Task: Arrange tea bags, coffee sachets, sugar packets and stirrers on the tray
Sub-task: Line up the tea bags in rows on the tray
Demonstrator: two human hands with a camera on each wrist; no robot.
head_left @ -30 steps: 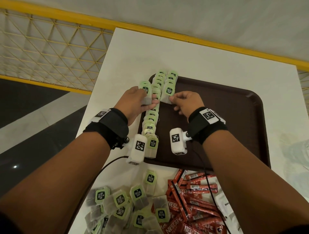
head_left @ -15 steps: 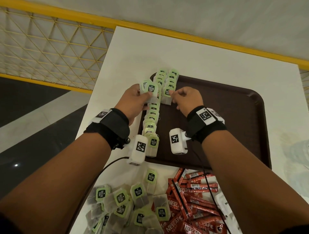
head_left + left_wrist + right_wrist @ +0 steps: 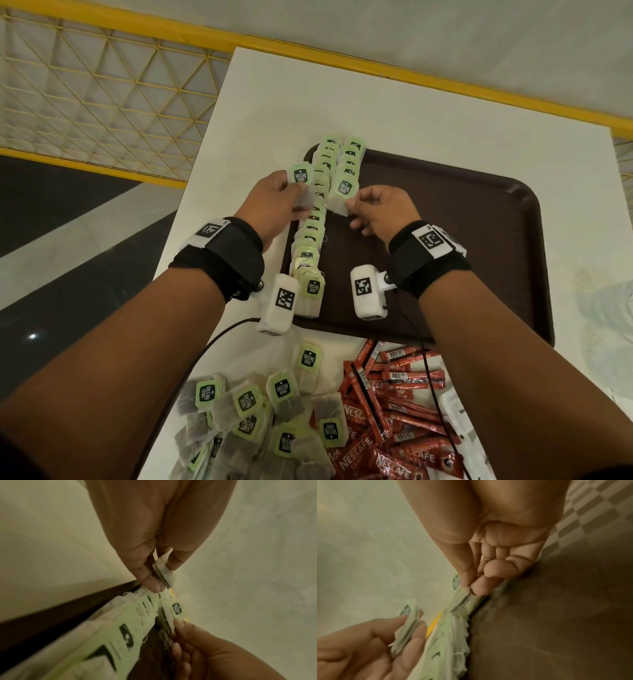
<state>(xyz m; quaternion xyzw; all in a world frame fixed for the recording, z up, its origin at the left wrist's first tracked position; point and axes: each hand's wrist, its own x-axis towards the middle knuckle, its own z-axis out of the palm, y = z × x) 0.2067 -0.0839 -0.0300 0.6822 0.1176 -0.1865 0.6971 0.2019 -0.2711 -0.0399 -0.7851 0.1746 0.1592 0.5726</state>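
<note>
A dark brown tray [image 3: 445,240] lies on the white table. Two rows of green-tagged tea bags [image 3: 310,240] run along its left side. My left hand [image 3: 274,202] pinches a small stack of tea bags [image 3: 300,174] [image 3: 163,572] above the tray's left edge. My right hand [image 3: 380,212] pinches one tea bag [image 3: 342,193] [image 3: 464,601] at the near end of the shorter second row. Loose tea bags [image 3: 260,411] and red coffee sachets [image 3: 394,411] lie heaped on the table near me.
White packets [image 3: 455,407] show at the right of the red sachets. A yellow rail [image 3: 411,68] and a yellow mesh fence [image 3: 102,102] border the table's far and left sides. The tray's right part is bare brown surface.
My left hand has lifted its tea bags up and to the left, off the first row. My right hand has stayed at the second row with its tea bag.
</note>
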